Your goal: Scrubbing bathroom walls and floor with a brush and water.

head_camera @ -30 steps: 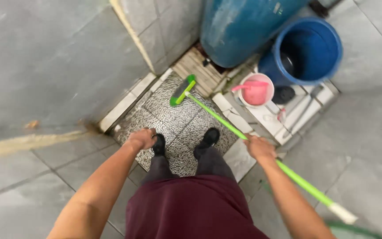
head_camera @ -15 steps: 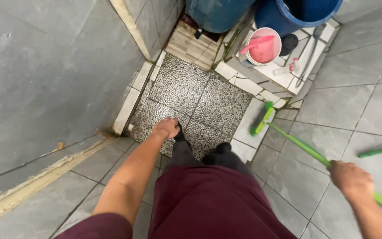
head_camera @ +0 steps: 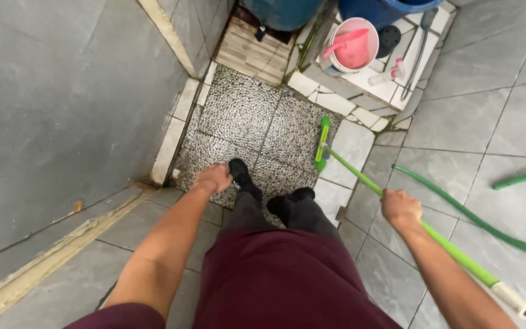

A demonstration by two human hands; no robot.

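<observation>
Brush head (head_camera: 322,143) now back on pebbles (head_camera: 245,122).

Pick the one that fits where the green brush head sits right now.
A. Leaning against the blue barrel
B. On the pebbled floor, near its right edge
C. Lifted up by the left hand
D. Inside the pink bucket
B: the brush head rests on the pebbled floor near its right edge, while the right hand grips the green handle and the left hand is empty.
</observation>
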